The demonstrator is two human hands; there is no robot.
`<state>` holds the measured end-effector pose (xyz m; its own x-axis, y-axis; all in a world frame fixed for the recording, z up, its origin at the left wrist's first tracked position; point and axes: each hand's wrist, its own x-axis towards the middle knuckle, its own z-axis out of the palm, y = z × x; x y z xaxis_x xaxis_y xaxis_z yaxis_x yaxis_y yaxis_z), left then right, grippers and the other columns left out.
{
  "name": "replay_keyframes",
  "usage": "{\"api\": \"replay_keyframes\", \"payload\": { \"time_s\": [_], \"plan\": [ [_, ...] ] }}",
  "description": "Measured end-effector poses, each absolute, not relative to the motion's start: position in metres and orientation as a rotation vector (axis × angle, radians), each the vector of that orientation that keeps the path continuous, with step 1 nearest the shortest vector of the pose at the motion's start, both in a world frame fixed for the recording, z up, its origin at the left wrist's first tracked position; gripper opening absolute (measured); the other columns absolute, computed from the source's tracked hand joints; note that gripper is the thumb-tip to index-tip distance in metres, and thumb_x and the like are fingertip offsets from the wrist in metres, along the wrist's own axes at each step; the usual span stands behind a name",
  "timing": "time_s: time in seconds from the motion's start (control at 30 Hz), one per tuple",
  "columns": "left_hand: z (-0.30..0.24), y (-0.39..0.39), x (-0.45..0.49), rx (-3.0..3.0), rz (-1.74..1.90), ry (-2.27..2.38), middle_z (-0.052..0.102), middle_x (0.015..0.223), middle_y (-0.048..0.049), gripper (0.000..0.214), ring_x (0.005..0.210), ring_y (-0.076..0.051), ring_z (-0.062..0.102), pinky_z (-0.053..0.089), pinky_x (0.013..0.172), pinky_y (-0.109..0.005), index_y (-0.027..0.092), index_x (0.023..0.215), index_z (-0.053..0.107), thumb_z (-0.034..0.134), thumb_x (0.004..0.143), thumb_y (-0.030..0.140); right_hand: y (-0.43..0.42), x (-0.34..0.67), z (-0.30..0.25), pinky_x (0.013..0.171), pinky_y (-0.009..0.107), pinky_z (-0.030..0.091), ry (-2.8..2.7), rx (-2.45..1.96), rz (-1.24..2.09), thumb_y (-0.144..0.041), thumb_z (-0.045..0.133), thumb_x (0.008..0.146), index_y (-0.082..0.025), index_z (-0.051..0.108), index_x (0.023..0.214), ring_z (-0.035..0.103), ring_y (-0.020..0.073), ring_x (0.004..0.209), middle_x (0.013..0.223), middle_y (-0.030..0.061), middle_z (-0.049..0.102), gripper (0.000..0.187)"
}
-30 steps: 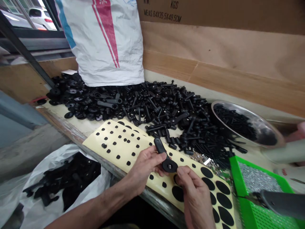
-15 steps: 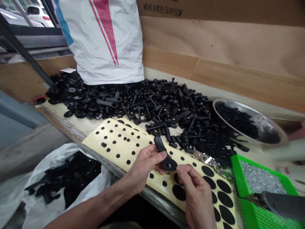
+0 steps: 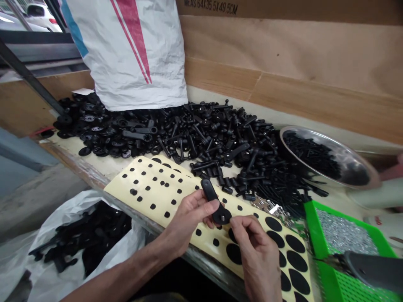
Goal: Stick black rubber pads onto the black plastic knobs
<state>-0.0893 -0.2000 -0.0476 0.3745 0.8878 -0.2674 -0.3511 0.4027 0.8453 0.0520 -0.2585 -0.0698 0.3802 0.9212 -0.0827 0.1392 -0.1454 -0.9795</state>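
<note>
My left hand (image 3: pixel 190 220) is shut on a black plastic lever handle (image 3: pixel 209 195), gripping it near its round head (image 3: pixel 222 216) with the arm pointing away from me. My right hand (image 3: pixel 256 256) sits just below that head, with its thumb and forefinger pinched together close to it. Nothing shows between those fingertips. Both hands hover over a cream backing sheet (image 3: pixel 185 243) printed with rows of black adhesive dots (image 3: pixel 234 253), large ones at the right and small ones at the left.
A heap of black plastic levers and knobs (image 3: pixel 204 142) lies behind the sheet, below a white woven sack (image 3: pixel 132 54). A steel bowl of black screws (image 3: pixel 327 159) and a green tray of silver parts (image 3: pixel 343 237) stand right. Black parts fill a white bag (image 3: pixel 78 239) below the bench edge.
The view has drifted slightly, so the scene sits a little further left and higher. My left hand still holds the lever, and my right fingertips stay close to its head.
</note>
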Motion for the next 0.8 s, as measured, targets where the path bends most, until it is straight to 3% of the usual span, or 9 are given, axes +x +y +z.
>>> {"api": "replay_keyframes", "payload": {
  "time_s": [0.2, 0.37, 0.5, 0.7, 0.8],
  "plan": [
    [-0.047, -0.203, -0.095, 0.843, 0.862, 0.816, 0.068, 0.100, -0.0071, 0.028, 0.082, -0.016, 0.060, 0.044, 0.068, -0.025, 0.017, 0.102, 0.064, 0.069, 0.074, 0.015, -0.257, 0.047, -0.058, 0.052, 0.024, 0.033, -1.088, -1.636, 0.795, -0.042, 0.062, 0.083, -0.021, 0.060, 0.068, 0.041, 0.0114, 0.057, 0.066, -0.0031, 0.050, 0.026],
    [-0.046, -0.206, -0.095, 0.874, 0.889, 0.833, 0.068, 0.105, -0.0090, 0.031, 0.088, -0.018, 0.061, 0.046, 0.073, -0.026, 0.016, 0.107, 0.063, 0.068, 0.076, 0.015, -0.257, 0.043, -0.059, 0.052, 0.024, 0.034, -1.168, -1.673, 0.623, -0.040, 0.059, 0.085, -0.022, 0.059, 0.068, 0.043, 0.0118, 0.055, 0.066, -0.0028, 0.053, 0.024],
    [-0.050, -0.212, -0.093, 0.942, 0.970, 0.909, 0.068, 0.103, -0.0083, 0.032, 0.090, -0.019, 0.061, 0.047, 0.080, -0.028, 0.016, 0.106, 0.063, 0.069, 0.074, 0.016, -0.261, 0.039, -0.061, 0.055, 0.025, 0.038, -1.355, -1.810, 0.303, -0.043, 0.056, 0.088, -0.024, 0.061, 0.077, 0.052, 0.0135, 0.059, 0.075, -0.0002, 0.057, 0.023],
    [-0.056, -0.218, -0.096, 1.136, 1.008, 1.017, 0.068, 0.100, -0.0066, 0.028, 0.088, -0.018, 0.060, 0.046, 0.076, -0.027, 0.017, 0.106, 0.065, 0.068, 0.078, 0.019, -0.265, 0.039, -0.059, 0.044, 0.025, 0.033, -1.566, -2.000, 0.076, -0.053, 0.041, 0.093, -0.026, 0.061, 0.093, 0.057, 0.0150, 0.060, 0.092, 0.0042, 0.059, 0.034],
    [-0.052, -0.217, -0.101, 0.987, 0.987, 0.944, 0.068, 0.104, -0.0084, 0.030, 0.093, -0.020, 0.061, 0.046, 0.077, -0.027, 0.016, 0.107, 0.063, 0.068, 0.077, 0.017, -0.262, 0.056, -0.062, 0.045, 0.027, 0.033, -1.508, -2.030, 0.015, -0.064, 0.044, 0.087, -0.022, 0.062, 0.101, 0.057, 0.0177, 0.062, 0.098, 0.0084, 0.061, 0.048]
  ]
}}
